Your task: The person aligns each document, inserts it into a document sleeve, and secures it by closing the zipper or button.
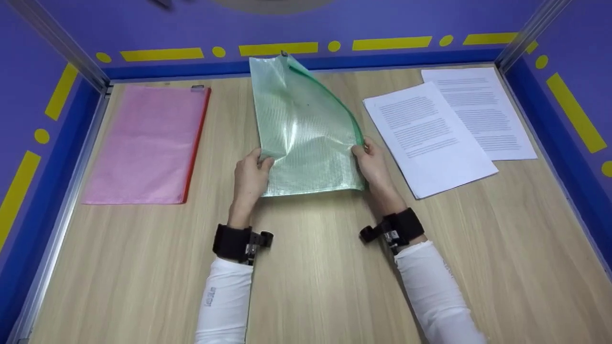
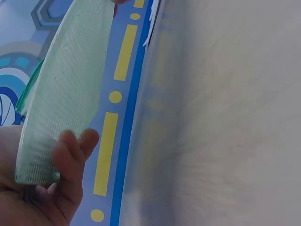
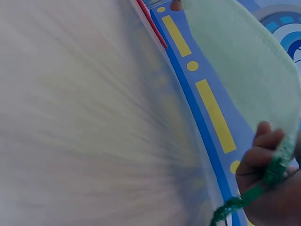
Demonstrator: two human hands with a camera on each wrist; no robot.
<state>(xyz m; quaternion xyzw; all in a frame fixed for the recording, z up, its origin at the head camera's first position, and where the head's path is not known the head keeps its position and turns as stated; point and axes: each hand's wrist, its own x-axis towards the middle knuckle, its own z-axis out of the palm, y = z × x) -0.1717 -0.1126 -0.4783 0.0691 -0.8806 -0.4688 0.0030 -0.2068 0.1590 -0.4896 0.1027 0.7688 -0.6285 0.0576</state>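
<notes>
A translucent green zipper folder [image 1: 306, 124] is held up, tilted, over the middle of the table. My left hand [image 1: 251, 174] grips its left edge near the lower corner, thumb in front. On the opposite edge, my right hand [image 1: 373, 165] pinches the side with the green zipper, which bows outward above it. In the left wrist view, fingers of the left hand [image 2: 70, 165] curl behind the mesh sheet. The right wrist view has the right hand [image 3: 268, 174] around the green zipper strip [image 3: 254, 194]. A small zipper pull [image 1: 284, 53] sits at the folder's top.
On the left lies a pink zipper folder [image 1: 143, 143] with a red zipper edge. Two overlapping stacks of printed paper [image 1: 430, 138] lie to the right, the rear one [image 1: 497, 114] partly covered. Blue-purple walls [image 1: 382, 24] enclose the wooden table [image 1: 311, 267] at back and sides.
</notes>
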